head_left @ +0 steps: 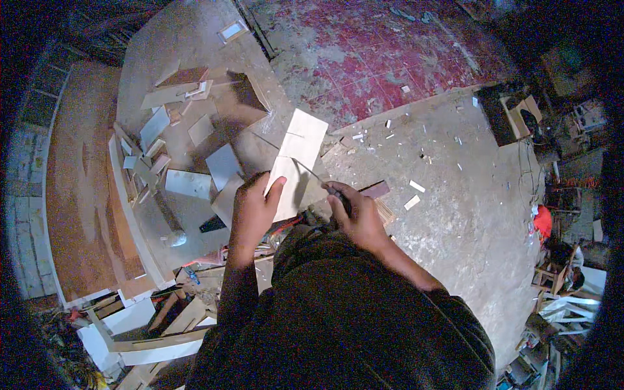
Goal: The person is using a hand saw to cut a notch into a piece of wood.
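Observation:
Upright in front of me is a pale rectangular wooden board [305, 130], gripped along its left edge by my left hand [255, 209], thumb on the near face. My right hand [361, 221] is closed round the dark handle of a thin-shafted tool [314, 174], possibly a screwdriver. Its slender shaft slants up and left across the board's face, and a dark shadow lies beneath it. Whether the tip touches the wood I cannot tell. A short dark line marks the board higher up.
Left of my hands, a work table [195, 32] carries scattered wood offcuts, including a white panel [188, 184]. A long brown board [84, 175] lies farther left. Scrap chips [416, 186] litter the concrete floor [448, 247]; a cardboard box [520, 117] stands at the far right.

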### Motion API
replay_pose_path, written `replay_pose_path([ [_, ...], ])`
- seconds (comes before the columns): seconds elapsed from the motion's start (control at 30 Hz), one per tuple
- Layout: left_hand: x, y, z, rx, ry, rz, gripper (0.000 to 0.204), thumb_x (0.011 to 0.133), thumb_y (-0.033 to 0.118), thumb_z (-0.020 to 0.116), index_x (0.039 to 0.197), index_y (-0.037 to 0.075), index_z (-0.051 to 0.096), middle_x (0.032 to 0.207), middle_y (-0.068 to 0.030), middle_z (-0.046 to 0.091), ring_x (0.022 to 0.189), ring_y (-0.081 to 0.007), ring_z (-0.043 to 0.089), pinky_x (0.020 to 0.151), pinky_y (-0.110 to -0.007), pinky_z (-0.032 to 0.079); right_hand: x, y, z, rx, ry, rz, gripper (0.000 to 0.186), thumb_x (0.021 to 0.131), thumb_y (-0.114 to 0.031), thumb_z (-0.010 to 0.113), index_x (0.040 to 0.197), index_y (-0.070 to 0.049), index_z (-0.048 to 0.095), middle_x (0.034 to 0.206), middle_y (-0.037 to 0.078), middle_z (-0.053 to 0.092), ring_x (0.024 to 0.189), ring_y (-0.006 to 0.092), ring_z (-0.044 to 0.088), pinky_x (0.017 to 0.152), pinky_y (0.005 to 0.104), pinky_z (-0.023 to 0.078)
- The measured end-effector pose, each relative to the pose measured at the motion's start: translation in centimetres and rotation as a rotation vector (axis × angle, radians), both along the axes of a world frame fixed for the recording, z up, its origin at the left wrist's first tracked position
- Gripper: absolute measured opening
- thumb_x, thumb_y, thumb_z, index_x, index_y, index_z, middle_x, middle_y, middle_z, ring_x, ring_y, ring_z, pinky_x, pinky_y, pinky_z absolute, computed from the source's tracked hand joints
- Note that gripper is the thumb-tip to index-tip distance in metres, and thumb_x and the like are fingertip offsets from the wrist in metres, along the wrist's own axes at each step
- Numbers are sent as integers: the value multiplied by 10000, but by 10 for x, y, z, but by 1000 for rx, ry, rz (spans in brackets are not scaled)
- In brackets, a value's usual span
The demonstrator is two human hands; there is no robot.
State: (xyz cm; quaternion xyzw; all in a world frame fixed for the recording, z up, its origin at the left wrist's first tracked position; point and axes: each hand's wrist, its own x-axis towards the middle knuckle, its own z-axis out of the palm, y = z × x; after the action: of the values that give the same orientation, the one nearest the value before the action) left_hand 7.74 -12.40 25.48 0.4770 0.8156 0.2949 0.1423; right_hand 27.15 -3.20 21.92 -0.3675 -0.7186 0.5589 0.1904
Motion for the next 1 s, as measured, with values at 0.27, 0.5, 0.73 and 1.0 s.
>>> replay_pose_path([
  [0.27,10,-12,-6,89,-123,47,274,926,224,568,1025,-31,566,837,-273,625,772,-439,619,642,-450,486,-3,17,11,-192,13,101,371,988,-318,497,1112,8,622,788,51,628,722,104,523,685,277,452],
  [0.5,-12,-37,-17,85,-547,-50,373,936,250,580,1194,-16,543,1001,-170,671,903,-188,638,785,-327,497,9,21,5,-470,113,215,326,989,-273,490,1068,13,627,898,92,665,854,164,598,803,308,469],
  [0.73,-14,-41,-14,-8,-524,-14,343,938,253,567,1151,-15,560,954,-187,675,846,-267,669,745,-358,505,6,12,-2,-191,114,310,248,979,-191,499,1035,20,617,951,104,660,932,153,587,831,311,465],
  [1.0,-14,-40,-12,-155,-161,8,319,941,265,545,1090,-15,573,857,-236,651,794,-365,665,695,-397,499,-2,-9,12,-59,-195,222,309,969,-313,507,1012,-40,644,901,176,675,859,268,656,802,370,495],
])
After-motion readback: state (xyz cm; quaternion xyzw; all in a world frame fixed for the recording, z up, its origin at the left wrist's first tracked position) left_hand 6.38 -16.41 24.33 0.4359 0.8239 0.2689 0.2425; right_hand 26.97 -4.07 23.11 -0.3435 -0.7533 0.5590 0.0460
